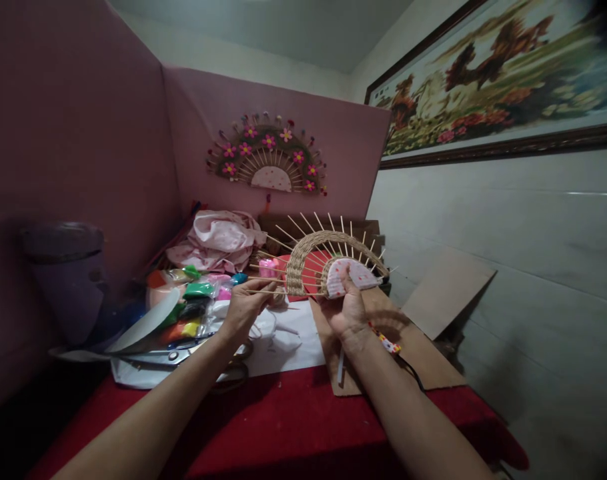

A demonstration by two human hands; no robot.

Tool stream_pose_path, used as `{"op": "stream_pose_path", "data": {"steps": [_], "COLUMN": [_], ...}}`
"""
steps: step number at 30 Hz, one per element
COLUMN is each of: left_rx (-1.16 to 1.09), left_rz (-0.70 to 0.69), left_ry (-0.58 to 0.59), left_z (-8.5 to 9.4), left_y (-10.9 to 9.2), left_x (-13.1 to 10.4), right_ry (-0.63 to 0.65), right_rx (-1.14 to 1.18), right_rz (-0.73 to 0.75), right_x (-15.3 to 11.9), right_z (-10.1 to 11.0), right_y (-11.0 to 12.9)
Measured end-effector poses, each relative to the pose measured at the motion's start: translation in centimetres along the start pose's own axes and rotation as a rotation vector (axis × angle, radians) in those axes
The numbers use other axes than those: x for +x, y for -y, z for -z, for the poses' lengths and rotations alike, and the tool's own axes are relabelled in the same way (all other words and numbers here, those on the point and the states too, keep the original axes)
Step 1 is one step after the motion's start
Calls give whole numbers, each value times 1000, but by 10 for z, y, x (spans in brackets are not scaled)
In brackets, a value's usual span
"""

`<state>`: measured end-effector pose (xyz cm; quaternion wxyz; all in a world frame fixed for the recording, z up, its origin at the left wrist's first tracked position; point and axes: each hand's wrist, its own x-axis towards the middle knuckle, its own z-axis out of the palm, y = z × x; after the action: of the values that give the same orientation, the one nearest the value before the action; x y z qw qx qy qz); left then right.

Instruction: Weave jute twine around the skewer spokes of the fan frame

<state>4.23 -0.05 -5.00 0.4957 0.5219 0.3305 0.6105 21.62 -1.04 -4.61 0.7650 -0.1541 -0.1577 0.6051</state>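
A half-round fan (pixel 296 268) of thin wooden sticks, woven through with a band of straw cord, is held up over the table. Its centre is a white half-disc of cloth (pixel 339 279) with small red marks. My right hand (pixel 350 310) grips this half-disc, thumb on its face; the fingers behind are hidden. My left hand (pixel 251 303) is closed at the fan's left side, its fingers pinching the end of a lower stick (pixel 263 291). Bare stick tips fan out past the straw band.
Scissors (pixel 172 357), bags of coloured clay (pixel 199 290) and crumpled pink cloth (pixel 223 237) lie left. Cardboard (pixel 423 360) with a patterned glue gun (pixel 386 340) lies right, on a red tablecloth (pixel 293 427). A finished flowered fan (pixel 271 160) hangs on the pink panel behind.
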Motion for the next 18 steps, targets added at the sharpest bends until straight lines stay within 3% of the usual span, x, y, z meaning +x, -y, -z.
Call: {"op": "stream_pose_path", "data": {"steps": [10,18], "left_rx": [37,261], "left_rz": [-51,-297], "left_ry": [-12,-165], "left_z": [13,33], "left_y": [-2,-3], "left_x": [9,25], "right_ry": [117,90], "right_rx": [-80,-186], "right_rz": [-106,-140], "right_x": [1,-2], "right_z": [6,3], "right_y": [-4,-5]}}
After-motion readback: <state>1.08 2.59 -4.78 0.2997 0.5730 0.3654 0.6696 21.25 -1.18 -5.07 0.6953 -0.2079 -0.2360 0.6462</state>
